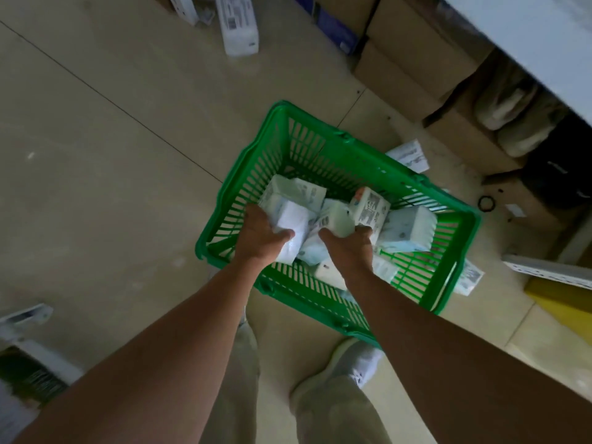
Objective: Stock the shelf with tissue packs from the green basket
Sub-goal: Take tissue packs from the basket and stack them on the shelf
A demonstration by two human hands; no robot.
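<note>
Floor [112, 187] basket [347, 136] holds packs [407, 229] half-hidden under left hand [261, 233], right hand [349, 251]

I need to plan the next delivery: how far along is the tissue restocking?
Done: unclear; only the shelf edge shows, with no stocked packs visible. In hand: the left hand grips a white pack and the right hand grips a pale green pack, both inside the green basket. Left: several other packs lie in the basket, so most shelving likely remains.
</note>
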